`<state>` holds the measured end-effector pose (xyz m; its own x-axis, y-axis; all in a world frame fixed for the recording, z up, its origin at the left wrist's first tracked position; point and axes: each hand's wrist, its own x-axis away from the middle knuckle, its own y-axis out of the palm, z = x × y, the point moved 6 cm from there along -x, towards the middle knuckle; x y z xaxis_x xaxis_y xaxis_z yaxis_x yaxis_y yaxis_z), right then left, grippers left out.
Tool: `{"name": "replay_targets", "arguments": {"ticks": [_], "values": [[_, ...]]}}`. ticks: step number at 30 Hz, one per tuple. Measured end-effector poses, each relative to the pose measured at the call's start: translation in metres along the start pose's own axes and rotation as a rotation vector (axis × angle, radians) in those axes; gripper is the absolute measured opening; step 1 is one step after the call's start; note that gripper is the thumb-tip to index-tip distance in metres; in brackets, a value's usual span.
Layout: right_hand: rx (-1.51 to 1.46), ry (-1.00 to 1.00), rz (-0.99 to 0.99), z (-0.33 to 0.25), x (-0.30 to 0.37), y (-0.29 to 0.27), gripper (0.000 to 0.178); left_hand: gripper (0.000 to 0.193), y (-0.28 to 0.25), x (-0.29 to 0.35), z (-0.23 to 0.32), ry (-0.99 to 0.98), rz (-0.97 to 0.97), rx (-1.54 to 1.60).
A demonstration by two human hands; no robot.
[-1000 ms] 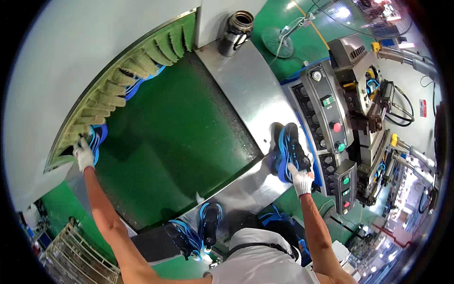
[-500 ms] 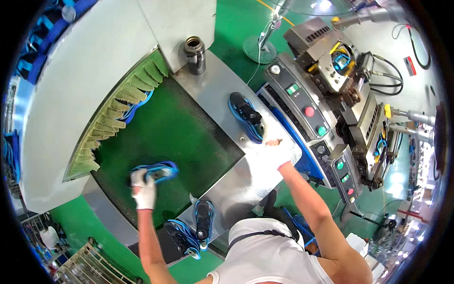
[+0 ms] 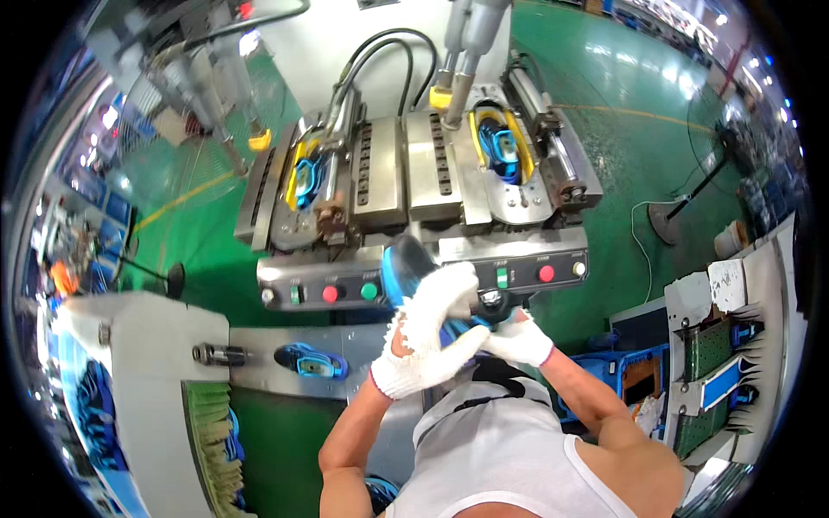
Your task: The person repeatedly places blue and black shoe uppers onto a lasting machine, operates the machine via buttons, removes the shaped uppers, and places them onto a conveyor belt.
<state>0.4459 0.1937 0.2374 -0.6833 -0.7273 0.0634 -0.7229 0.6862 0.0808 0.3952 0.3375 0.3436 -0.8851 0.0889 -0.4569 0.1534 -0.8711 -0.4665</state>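
In front of my body, over the edge of the metal ledge, I hold a black and blue shoe (image 3: 404,269) tilted between both gloved hands. My left hand (image 3: 423,341) wraps across its middle, thumb apart from the fingers. At the other end of the shoe, my right hand (image 3: 521,338) grips it, its fingers partly hidden. Another blue and black shoe (image 3: 313,361) lies on the metal ledge (image 3: 259,345) to the left. Ahead stands a two-station press machine (image 3: 406,173), with a blue and black shoe (image 3: 499,148) in its right station and a blue piece (image 3: 306,177) in its left.
A control panel (image 3: 414,274) with coloured buttons runs along the machine's front. A metal bottle (image 3: 218,354) lies toward the left, by a grey housing with a green strip curtain (image 3: 211,440). On the right are a blue crate (image 3: 604,375) and a brush-edged rack (image 3: 704,388).
My view has turned from the green-surfaced conveyor to the press machine. Earlier my hands were on separate shoes; now both are on one, lifted off the ledge.
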Motion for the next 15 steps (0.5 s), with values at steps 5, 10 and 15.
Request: {"name": "replay_targets", "arguments": {"ticks": [5, 10, 15], "values": [[-0.406, 0.066, 0.684, 0.008, 0.075, -0.142, 0.039, 0.061, 0.085, -0.170, -0.084, -0.256, 0.321, 0.250], [-0.459, 0.181, 1.026, 0.074, 0.169, -0.193, 0.033, 0.084, 0.184, -0.289, -0.233, -0.725, 0.175, -0.178], [-0.586, 0.518, 1.191, 0.128, 0.245, -0.172, 0.052, 0.082, 0.235, -0.329, -0.345, -0.938, 0.037, -0.490]]}}
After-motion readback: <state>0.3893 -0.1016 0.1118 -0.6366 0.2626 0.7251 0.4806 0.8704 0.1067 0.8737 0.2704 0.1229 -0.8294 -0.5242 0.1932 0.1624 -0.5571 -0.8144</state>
